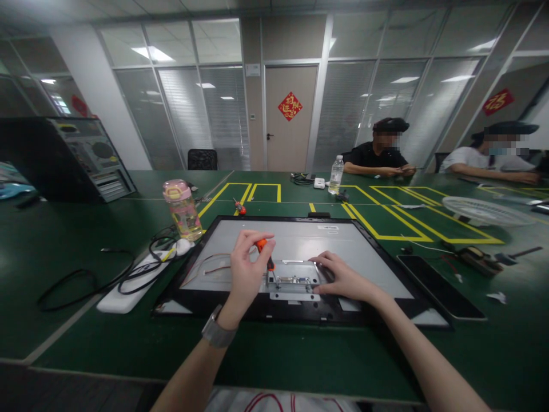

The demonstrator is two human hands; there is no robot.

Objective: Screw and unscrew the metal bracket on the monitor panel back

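Observation:
A flat monitor panel [343, 240] with a black frame lies face down on the green table in front of me. On its back sits a small metal bracket with a circuit board [291, 283]. My left hand [246, 269] is closed around an orange-handled screwdriver [262, 247], held upright with its tip on the bracket's left end. My right hand [341, 277] rests on the right side of the bracket, its fingers curled against the metal edge. Thin coloured wires [210, 263] run across the panel to the left of my left hand.
A pink-capped bottle [183, 210], black cables [128, 274] on a white slab and a computer case [92, 154] are at left. A second screwdriver [239, 207] and a water bottle [336, 174] lie beyond the panel. A dark tablet [437, 285], a fan grille [480, 210] and two seated people are at right.

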